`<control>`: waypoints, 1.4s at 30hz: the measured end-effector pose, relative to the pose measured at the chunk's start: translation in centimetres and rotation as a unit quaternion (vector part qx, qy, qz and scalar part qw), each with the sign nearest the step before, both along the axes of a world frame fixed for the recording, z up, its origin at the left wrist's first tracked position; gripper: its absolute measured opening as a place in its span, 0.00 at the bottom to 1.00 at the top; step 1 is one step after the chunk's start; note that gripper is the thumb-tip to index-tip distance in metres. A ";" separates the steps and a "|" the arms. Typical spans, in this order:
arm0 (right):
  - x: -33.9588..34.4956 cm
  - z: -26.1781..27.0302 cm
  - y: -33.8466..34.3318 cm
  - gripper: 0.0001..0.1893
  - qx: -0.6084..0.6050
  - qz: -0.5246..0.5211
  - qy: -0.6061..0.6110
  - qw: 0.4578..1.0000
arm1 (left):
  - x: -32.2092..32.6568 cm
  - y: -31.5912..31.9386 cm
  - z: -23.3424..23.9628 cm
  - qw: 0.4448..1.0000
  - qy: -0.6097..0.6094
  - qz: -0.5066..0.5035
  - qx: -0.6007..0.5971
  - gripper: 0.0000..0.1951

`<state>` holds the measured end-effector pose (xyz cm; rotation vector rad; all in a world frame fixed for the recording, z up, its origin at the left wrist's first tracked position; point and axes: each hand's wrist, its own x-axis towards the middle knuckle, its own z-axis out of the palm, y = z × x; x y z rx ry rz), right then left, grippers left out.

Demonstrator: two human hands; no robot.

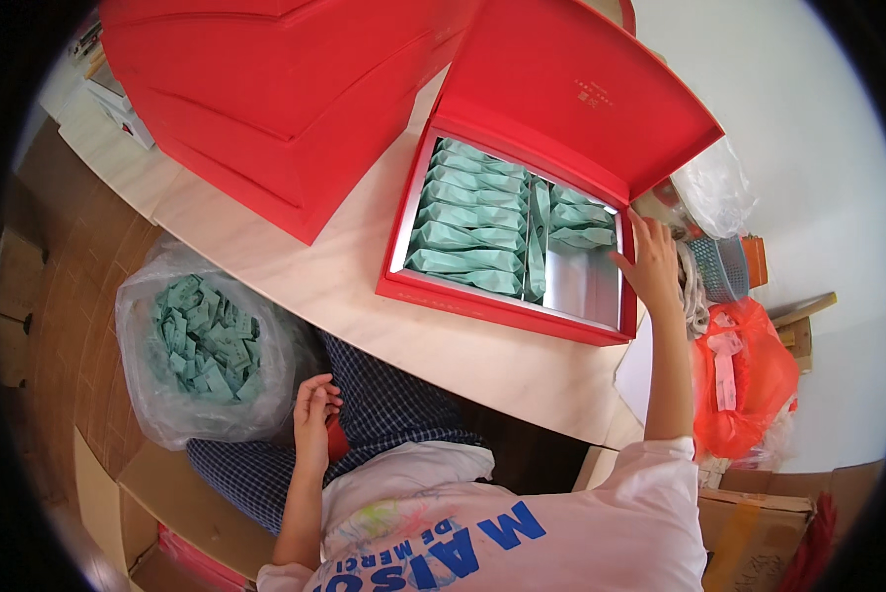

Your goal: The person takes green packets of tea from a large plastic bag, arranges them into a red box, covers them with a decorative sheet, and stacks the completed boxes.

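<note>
An open red gift box [506, 314] with a silver lining lies on the pale marbled table. Green packets [472, 217] fill its left compartment in a column, one or more stand upright along the middle, and several lie at the top of the right compartment, whose lower part shows bare lining. My right hand [651, 259] rests at the box's right edge, thumb over the rim and fingers near the lid hinge, with no packet in it. My left hand [315, 414] hovers over my lap, fingers loosely curled, holding nothing visible. Beside it, a clear plastic bag [135, 355] holds many green packets [209, 337].
Large red boxes [265, 111] stand on the table [354, 355] at the upper left. Right of the open box are a blue plastic basket [720, 266], a red plastic bag [754, 377] and a wall. Cardboard boxes [754, 533] stand at the lower right and lower left.
</note>
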<state>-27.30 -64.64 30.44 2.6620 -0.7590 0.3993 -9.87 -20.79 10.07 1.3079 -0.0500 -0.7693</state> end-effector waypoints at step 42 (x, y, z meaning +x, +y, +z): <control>39.6 -56.7 56.7 0.46 0.703 0.076 0.297 0.642 | 14.6 24.2 -12.0 0.818 0.303 0.476 -0.110 0.12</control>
